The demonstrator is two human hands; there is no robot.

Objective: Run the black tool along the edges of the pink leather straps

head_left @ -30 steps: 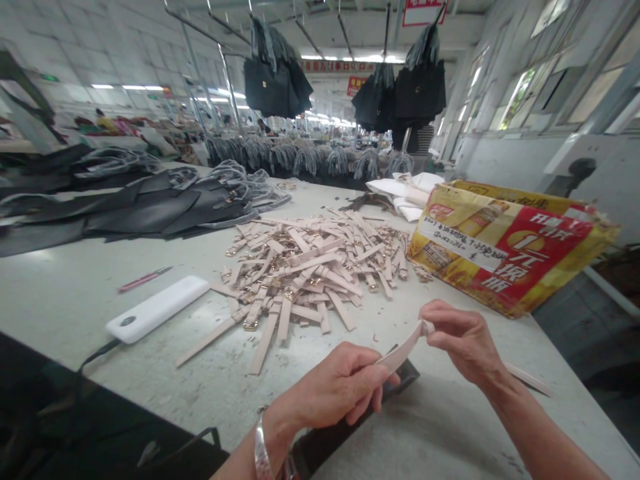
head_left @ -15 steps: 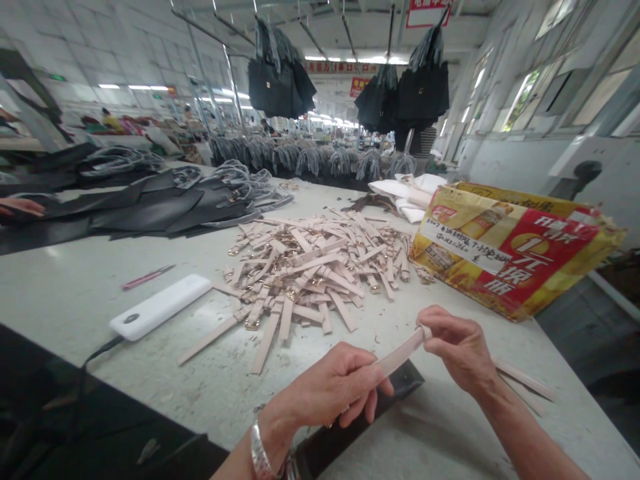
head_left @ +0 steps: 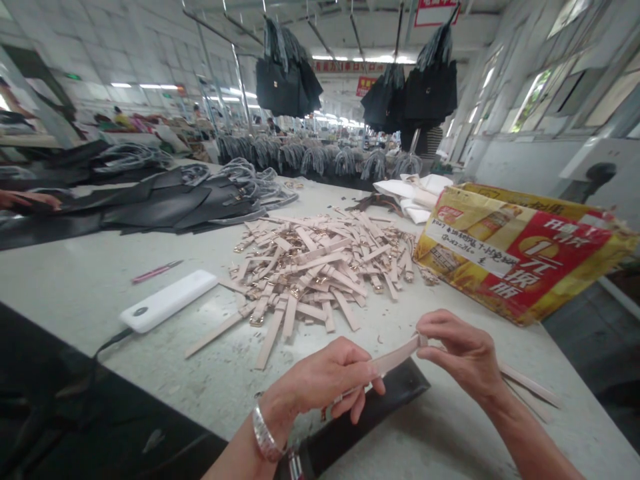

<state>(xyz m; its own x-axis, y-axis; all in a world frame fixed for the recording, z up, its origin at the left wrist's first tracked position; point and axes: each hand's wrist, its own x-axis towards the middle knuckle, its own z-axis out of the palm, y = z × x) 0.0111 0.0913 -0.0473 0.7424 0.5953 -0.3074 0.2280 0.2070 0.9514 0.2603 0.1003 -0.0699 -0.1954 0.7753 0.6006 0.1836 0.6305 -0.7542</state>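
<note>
A pale beige strap (head_left: 397, 358) is stretched between my two hands over the table's near part. My left hand (head_left: 335, 377), below a silver bracelet, pinches its lower left part; a bit of gold metal shows under the fingers. At the strap's upper right end, by a small loop, the fingertips of my right hand (head_left: 457, 350) grip it. Under my left hand lies a black folded piece (head_left: 370, 420). Beyond both hands is a heap of similar beige straps (head_left: 310, 267) with gold buckles.
A yellow and red carton (head_left: 515, 253) stands at the right, near loose straps (head_left: 530, 387). On the left lie a white device (head_left: 170, 300) with a cable, a pink tool (head_left: 157, 272) and black bag pieces (head_left: 150, 200). Another person's hand (head_left: 33, 200) is at the far left.
The view has shifted slightly, so the surroundings sit further right. My right fingers have changed their pinch at the strap's loop. Both hands still hold the strap.
</note>
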